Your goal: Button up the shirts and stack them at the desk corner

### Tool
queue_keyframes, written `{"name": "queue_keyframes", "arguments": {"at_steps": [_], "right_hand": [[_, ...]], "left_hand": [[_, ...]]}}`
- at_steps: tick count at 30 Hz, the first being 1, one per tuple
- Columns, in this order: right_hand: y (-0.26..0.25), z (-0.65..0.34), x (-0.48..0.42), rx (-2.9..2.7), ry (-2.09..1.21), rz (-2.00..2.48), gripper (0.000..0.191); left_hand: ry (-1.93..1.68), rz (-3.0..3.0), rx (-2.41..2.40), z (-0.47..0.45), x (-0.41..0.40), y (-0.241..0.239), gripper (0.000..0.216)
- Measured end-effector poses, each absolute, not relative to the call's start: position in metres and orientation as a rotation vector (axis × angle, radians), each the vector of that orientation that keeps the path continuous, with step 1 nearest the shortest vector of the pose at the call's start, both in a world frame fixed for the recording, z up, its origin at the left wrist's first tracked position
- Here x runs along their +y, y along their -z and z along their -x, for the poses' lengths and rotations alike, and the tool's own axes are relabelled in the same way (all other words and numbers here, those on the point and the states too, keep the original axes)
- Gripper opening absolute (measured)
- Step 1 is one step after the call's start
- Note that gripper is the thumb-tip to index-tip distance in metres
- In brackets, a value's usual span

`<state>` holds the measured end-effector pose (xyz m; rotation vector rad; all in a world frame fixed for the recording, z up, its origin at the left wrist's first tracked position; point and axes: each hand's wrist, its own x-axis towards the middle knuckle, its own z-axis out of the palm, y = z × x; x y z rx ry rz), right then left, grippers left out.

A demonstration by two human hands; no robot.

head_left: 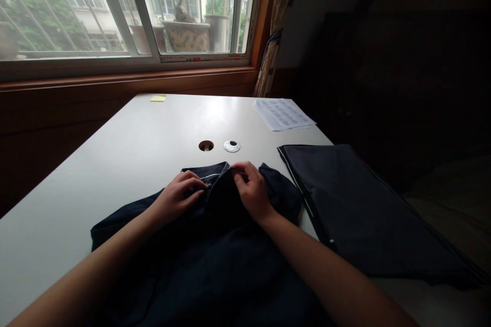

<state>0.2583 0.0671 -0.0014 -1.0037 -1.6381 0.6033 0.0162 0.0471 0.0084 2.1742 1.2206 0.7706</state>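
A dark navy shirt (pixel 215 255) lies spread on the white table (pixel 126 153), its collar toward the window. My left hand (pixel 178 196) rests on the left side of the collar, fingers curled and pinching the cloth near a small white button or stitch. My right hand (pixel 251 189) pinches the right collar edge, fingers bent around the fabric. Both hands meet at the neck opening.
A folded dark grey garment or bag (pixel 356 209) lies at the right, overhanging the table edge. A printed paper sheet (pixel 282 114) and a yellow sticky note (pixel 158 97) sit near the back. A cable hole (pixel 206 145) and its cap (pixel 231 146) lie beyond the collar.
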Motion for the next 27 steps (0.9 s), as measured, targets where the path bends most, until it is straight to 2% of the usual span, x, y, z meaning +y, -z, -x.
{"name": "queue_keyframes", "arguments": {"at_steps": [12,18,21,23,27], "right_hand": [[-0.001,-0.261,0.067,-1.424,-0.655,0.951,0.021],[0.002,-0.261,0.066,-1.586,-0.456,1.017,0.03],[-0.001,-0.261,0.059,-1.791,-0.349,0.865,0.033],[-0.004,-0.259,0.055,-1.968,-0.314,0.76,0.039],[-0.005,-0.253,0.052,-2.262,-0.256,0.706,0.063]], "left_hand": [[-0.746,-2.349,1.235,-0.017,0.049,0.0,0.016],[-0.747,-2.392,1.28,-0.017,0.049,0.0,0.013],[-0.739,-2.403,1.301,-0.016,0.049,0.0,0.013],[-0.745,-2.411,1.31,-0.015,0.049,0.001,0.012],[-0.784,-2.407,1.309,-0.014,0.05,0.004,0.012]]}}
